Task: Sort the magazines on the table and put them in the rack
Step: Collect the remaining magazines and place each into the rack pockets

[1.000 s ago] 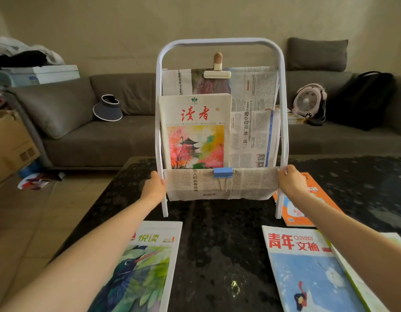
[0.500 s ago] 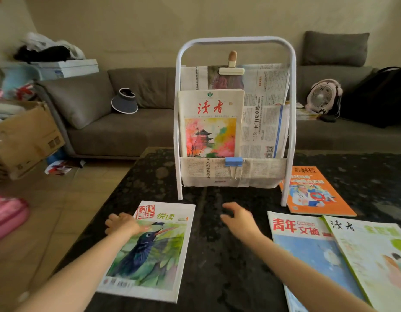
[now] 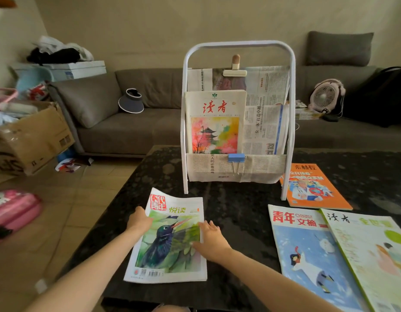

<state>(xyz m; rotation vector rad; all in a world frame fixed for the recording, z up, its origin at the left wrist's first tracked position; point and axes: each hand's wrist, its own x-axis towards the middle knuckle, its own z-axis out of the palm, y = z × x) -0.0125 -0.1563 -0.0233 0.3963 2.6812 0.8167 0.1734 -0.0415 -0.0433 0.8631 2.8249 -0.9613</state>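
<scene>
1. Gripping the bird magazine (image 3: 170,239) at lower centre of the frame: left hand (image 3: 140,221) curled over its left edge, fingers tucked under or against the cover, upper left corner lifted and bent off the table (image 3: 240,221).
2. Pressing flat on the same cover: right hand (image 3: 212,240), fingers spread loosely along the right edge, palm down, nothing enclosed in it.
3. Standing at upper centre, well apart from both hands: white rack (image 3: 239,45), lined with newspaper, one magazine with a red title and a pagoda picture (image 3: 215,122) already upright in the left part of the front pocket.
4. Lying flat at right of the frame: orange magazine (image 3: 312,188) just beside and partly behind the rack's right leg, blue magazine (image 3: 307,255), and green magazine (image 3: 370,251) overlapping the blue one's right edge. Judged: one filed, four to go.
5. Risks noted:
   - Creased or torn cover if lifted by the bent corner alone; floppy, thin stock likely to sag from a one-edge hold.
   - Slipping toward the near table edge if pushed rather than lifted; glossy cover on a polished dark surface.
   - Rack tipping or sliding if the magazine is driven against the newspaper lining; frame looks light, lining held only by a blue clip (image 3: 236,158) and a wooden clip (image 3: 235,68) at the top.
   - Lining tearing or clip popping under a hard drop into the pocket.
   - Orange magazine catching the rack leg when pulled out.
</scene>
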